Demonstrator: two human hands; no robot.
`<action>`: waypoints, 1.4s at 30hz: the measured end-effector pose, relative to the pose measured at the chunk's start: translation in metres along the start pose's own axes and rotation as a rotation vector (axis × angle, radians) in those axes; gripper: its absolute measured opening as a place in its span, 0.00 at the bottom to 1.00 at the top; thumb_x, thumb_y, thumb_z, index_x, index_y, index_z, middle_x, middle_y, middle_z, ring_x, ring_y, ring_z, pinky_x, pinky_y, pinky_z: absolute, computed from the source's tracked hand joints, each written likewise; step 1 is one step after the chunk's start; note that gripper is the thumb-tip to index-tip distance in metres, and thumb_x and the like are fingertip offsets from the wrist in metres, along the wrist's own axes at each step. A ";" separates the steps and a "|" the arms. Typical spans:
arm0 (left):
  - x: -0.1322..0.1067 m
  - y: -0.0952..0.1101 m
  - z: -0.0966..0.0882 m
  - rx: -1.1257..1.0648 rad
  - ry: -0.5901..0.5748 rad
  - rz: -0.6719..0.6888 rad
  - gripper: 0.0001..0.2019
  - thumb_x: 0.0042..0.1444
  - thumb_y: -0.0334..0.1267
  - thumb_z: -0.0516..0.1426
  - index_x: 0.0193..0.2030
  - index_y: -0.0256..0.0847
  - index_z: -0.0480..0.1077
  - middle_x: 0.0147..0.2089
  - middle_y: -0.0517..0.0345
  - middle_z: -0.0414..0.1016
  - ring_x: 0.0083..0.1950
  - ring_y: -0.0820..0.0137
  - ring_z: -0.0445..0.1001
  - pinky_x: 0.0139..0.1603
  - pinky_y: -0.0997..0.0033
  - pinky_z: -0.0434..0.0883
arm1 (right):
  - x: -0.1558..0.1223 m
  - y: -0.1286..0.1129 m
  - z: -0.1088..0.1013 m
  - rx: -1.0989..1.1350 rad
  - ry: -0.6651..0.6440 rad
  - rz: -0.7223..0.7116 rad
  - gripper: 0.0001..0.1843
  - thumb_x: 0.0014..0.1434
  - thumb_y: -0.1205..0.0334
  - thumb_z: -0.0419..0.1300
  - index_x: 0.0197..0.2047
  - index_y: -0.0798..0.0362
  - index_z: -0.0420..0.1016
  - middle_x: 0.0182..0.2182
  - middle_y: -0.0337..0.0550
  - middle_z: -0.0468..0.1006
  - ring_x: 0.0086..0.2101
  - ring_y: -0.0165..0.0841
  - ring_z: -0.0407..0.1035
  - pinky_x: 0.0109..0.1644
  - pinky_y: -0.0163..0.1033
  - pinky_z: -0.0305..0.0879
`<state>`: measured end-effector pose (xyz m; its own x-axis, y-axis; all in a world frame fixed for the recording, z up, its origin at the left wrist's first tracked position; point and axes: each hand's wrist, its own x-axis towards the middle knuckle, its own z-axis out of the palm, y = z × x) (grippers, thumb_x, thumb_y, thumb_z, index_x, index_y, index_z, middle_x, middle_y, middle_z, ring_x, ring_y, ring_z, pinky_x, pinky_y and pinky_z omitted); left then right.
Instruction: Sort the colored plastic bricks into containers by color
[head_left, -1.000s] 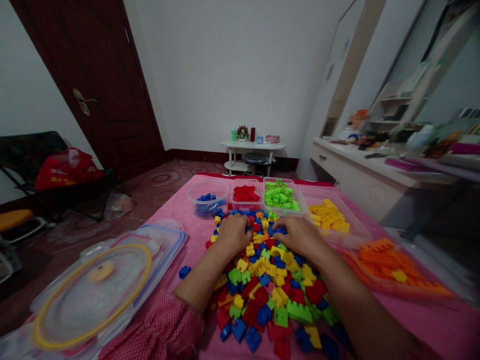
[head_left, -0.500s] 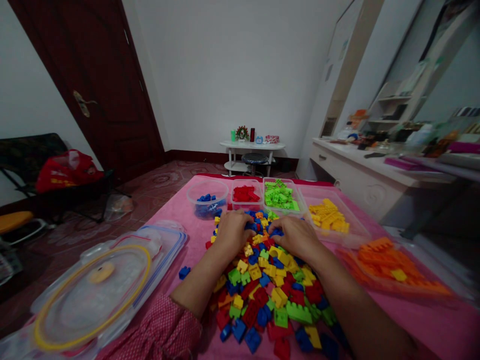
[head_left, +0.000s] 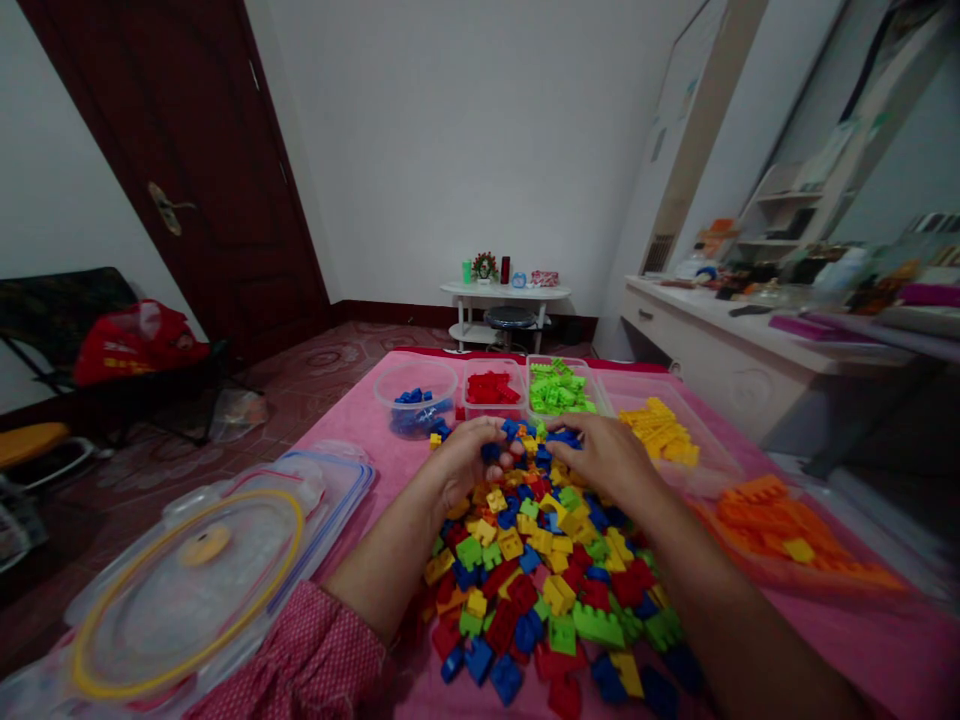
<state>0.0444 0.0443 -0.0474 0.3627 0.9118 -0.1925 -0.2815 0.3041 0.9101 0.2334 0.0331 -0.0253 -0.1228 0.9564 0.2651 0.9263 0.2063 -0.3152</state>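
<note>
Head view: I see the left hand (head_left: 466,460) with its fingers curled, closed on a blue block (head_left: 491,452), above the far part of a mixed block pile (head_left: 540,560). The right hand (head_left: 606,450), apart from the left, reaches palm down to blue pieces (head_left: 568,438) at its fingertips; whether it grips them I cannot tell. The pile lies on a pink cloth (head_left: 337,415). Beyond it I note a round tub (head_left: 397,378) of blue blocks, then boxes of red (head_left: 495,411) and green. Yellow blocks (head_left: 660,432) and orange blocks (head_left: 780,525) occupy trays at right; clear lids (head_left: 187,600) lie at left.
</note>
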 end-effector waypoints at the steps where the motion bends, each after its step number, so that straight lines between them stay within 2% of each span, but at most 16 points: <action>1: -0.001 0.002 0.000 -0.048 -0.026 -0.049 0.07 0.49 0.33 0.53 0.37 0.36 0.65 0.32 0.53 0.74 0.22 0.80 0.67 0.16 0.86 0.61 | 0.000 -0.003 -0.003 0.079 0.040 -0.005 0.16 0.51 0.54 0.58 0.43 0.46 0.78 0.37 0.42 0.80 0.36 0.38 0.72 0.36 0.38 0.62; 3: -0.004 0.004 0.000 -0.120 -0.077 -0.132 0.09 0.52 0.36 0.51 0.39 0.36 0.66 0.35 0.50 0.75 0.24 0.78 0.70 0.17 0.85 0.65 | 0.000 -0.009 -0.006 0.261 0.084 -0.052 0.16 0.52 0.53 0.58 0.42 0.48 0.78 0.33 0.41 0.80 0.33 0.35 0.71 0.33 0.36 0.62; 6: -0.005 0.004 0.002 -0.175 -0.152 -0.183 0.14 0.56 0.45 0.51 0.43 0.38 0.66 0.36 0.50 0.75 0.26 0.75 0.73 0.17 0.84 0.67 | -0.003 -0.020 -0.003 0.499 0.074 -0.119 0.17 0.52 0.54 0.58 0.43 0.51 0.77 0.31 0.40 0.78 0.28 0.32 0.69 0.30 0.35 0.62; 9: -0.004 0.001 0.003 -0.179 -0.208 -0.193 0.19 0.56 0.51 0.51 0.45 0.39 0.66 0.37 0.50 0.74 0.26 0.75 0.74 0.17 0.84 0.69 | -0.004 -0.025 0.001 0.734 0.046 -0.088 0.18 0.51 0.54 0.60 0.44 0.54 0.74 0.32 0.41 0.78 0.26 0.30 0.69 0.29 0.34 0.63; 12: -0.004 0.000 0.003 -0.168 -0.224 -0.191 0.22 0.56 0.55 0.49 0.46 0.38 0.66 0.38 0.49 0.74 0.28 0.73 0.76 0.18 0.83 0.70 | -0.004 -0.026 0.002 0.914 0.032 -0.021 0.19 0.50 0.52 0.62 0.41 0.56 0.72 0.31 0.41 0.77 0.27 0.31 0.70 0.29 0.35 0.66; 19: -0.007 0.002 0.006 -0.193 -0.245 -0.207 0.25 0.57 0.57 0.48 0.48 0.37 0.66 0.36 0.49 0.74 0.30 0.70 0.77 0.18 0.81 0.71 | -0.004 -0.029 0.003 0.927 -0.015 -0.053 0.20 0.53 0.53 0.60 0.45 0.56 0.75 0.35 0.45 0.79 0.33 0.35 0.73 0.36 0.38 0.69; 23: -0.006 -0.002 0.006 -0.215 -0.247 -0.189 0.21 0.57 0.52 0.52 0.47 0.37 0.68 0.37 0.49 0.75 0.29 0.72 0.77 0.18 0.84 0.70 | -0.005 -0.031 0.001 0.933 0.086 -0.043 0.19 0.53 0.53 0.60 0.44 0.55 0.75 0.37 0.46 0.80 0.35 0.36 0.74 0.36 0.38 0.70; 27: -0.006 0.005 0.005 -0.199 -0.083 -0.068 0.11 0.54 0.37 0.59 0.43 0.36 0.71 0.37 0.53 0.76 0.29 0.77 0.75 0.16 0.89 0.65 | -0.005 -0.030 -0.003 0.926 0.208 -0.067 0.16 0.53 0.54 0.60 0.39 0.57 0.77 0.34 0.46 0.79 0.33 0.34 0.73 0.34 0.36 0.69; 30: 0.003 0.028 -0.003 -0.155 0.124 0.068 0.08 0.51 0.34 0.60 0.37 0.33 0.71 0.33 0.53 0.75 0.27 0.77 0.73 0.15 0.88 0.64 | -0.004 -0.028 -0.006 0.926 0.267 -0.044 0.16 0.52 0.53 0.60 0.36 0.57 0.77 0.32 0.44 0.79 0.28 0.32 0.71 0.30 0.35 0.67; 32: 0.017 0.046 -0.015 -0.089 0.269 0.220 0.07 0.51 0.34 0.60 0.35 0.32 0.71 0.31 0.54 0.74 0.27 0.78 0.72 0.18 0.87 0.66 | -0.004 -0.026 -0.007 0.932 0.302 -0.036 0.16 0.52 0.53 0.60 0.36 0.57 0.77 0.30 0.44 0.78 0.26 0.31 0.70 0.28 0.34 0.66; 35: 0.044 0.067 -0.042 0.154 0.520 0.448 0.09 0.51 0.37 0.60 0.36 0.33 0.70 0.30 0.57 0.72 0.29 0.78 0.72 0.28 0.80 0.73 | -0.003 -0.023 -0.009 0.926 0.321 -0.025 0.15 0.52 0.54 0.60 0.36 0.57 0.77 0.29 0.43 0.78 0.24 0.30 0.69 0.27 0.34 0.65; 37: 0.058 0.074 -0.063 0.492 0.732 0.520 0.11 0.51 0.39 0.59 0.39 0.34 0.71 0.33 0.57 0.73 0.31 0.76 0.73 0.33 0.75 0.74 | -0.002 -0.020 -0.010 0.906 0.319 -0.024 0.15 0.52 0.54 0.60 0.36 0.57 0.77 0.29 0.43 0.78 0.24 0.30 0.69 0.27 0.34 0.65; 40: 0.067 0.075 -0.090 0.648 0.804 0.516 0.12 0.45 0.37 0.63 0.37 0.35 0.73 0.33 0.54 0.75 0.37 0.68 0.75 0.43 0.66 0.73 | 0.000 -0.013 -0.011 0.834 0.334 -0.026 0.14 0.52 0.55 0.59 0.34 0.57 0.77 0.29 0.43 0.78 0.24 0.31 0.70 0.27 0.34 0.65; 42: 0.066 0.072 -0.099 0.751 0.808 0.528 0.12 0.42 0.35 0.64 0.36 0.36 0.75 0.37 0.52 0.77 0.45 0.63 0.74 0.52 0.62 0.68 | 0.003 -0.006 -0.009 0.754 0.358 -0.029 0.13 0.53 0.55 0.58 0.34 0.56 0.77 0.28 0.43 0.78 0.25 0.32 0.70 0.28 0.35 0.65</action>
<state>-0.0398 0.1535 -0.0309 -0.3718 0.8655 0.3356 0.4531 -0.1463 0.8794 0.2310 0.0333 -0.0141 0.0957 0.8513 0.5159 0.4226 0.4345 -0.7954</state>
